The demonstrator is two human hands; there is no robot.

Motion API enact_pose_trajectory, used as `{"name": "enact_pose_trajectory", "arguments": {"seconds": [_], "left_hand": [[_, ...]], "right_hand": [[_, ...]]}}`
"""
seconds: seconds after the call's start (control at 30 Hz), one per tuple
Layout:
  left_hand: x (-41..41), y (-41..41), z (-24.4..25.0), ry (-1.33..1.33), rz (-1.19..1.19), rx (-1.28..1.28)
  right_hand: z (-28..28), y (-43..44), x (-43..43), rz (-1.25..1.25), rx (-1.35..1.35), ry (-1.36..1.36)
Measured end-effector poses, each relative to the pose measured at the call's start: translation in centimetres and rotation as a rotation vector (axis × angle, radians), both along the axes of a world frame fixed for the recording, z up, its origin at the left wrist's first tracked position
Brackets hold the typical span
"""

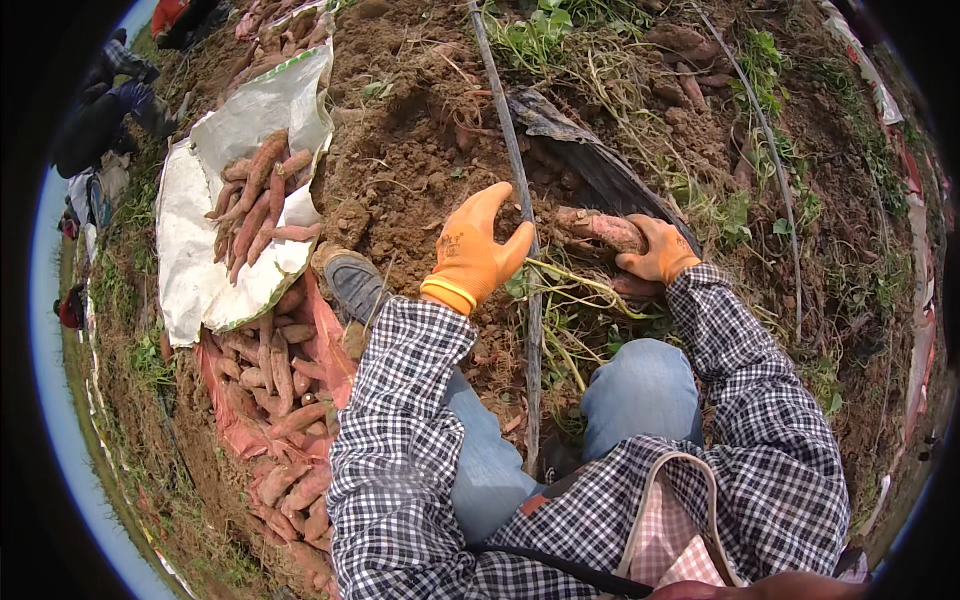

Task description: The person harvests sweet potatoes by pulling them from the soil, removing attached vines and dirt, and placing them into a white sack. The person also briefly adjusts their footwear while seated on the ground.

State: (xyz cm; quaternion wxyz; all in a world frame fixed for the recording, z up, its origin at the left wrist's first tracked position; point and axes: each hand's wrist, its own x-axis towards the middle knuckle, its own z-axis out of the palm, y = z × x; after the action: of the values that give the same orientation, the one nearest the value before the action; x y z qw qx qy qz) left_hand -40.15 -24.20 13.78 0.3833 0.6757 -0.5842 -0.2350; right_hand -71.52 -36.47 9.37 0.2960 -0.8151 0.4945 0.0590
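My right hand (654, 249), in an orange work glove, is closed around the right end of a large pinkish sweet potato (600, 228) that lies over the soil. Another sweet potato (636, 286) shows just below that hand. My left hand (480, 244), gloved alike, is held over the loose soil with thumb and fingers apart and nothing between them. Close to its fingertips runs a thin grey drip hose (514, 150). Cut green vines (585, 281) lie between my hands, and a torn sheet of black plastic mulch film (600, 165) sticks out of the soil above the right one.
To the left, a white woven sack (180, 247) carries a heap of sweet potatoes (259, 195). Below it, more lie on red netting (330, 337). A second hose (776, 150) runs at right. My shoe (352, 283) stands beside the sack. Co-workers (112, 97) are at upper left.
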Motion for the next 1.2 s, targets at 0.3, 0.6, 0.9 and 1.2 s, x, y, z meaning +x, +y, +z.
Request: {"name": "enact_pose_trajectory", "arguments": {"seconds": [0.3,0.6,0.9,1.2], "left_hand": [[-4.5,-1.8,3.3,-0.867,-0.241,0.088],[-1.0,-0.7,0.8,-0.207,-0.178,0.436],[3.6,0.2,0.7,1.345,0.255,0.456],[18.5,4.4,4.3,1.448,0.728,-0.433]], "right_hand": [[5.3,-0.8,5.5,0.495,-0.089,-0.659],[3.3,-2.8,5.4,0.426,-0.086,-0.365],[4.1,-5.8,0.6,0.274,0.335,-0.072],[2.6,-3.1,3.4,0.764,0.182,0.721]]}}
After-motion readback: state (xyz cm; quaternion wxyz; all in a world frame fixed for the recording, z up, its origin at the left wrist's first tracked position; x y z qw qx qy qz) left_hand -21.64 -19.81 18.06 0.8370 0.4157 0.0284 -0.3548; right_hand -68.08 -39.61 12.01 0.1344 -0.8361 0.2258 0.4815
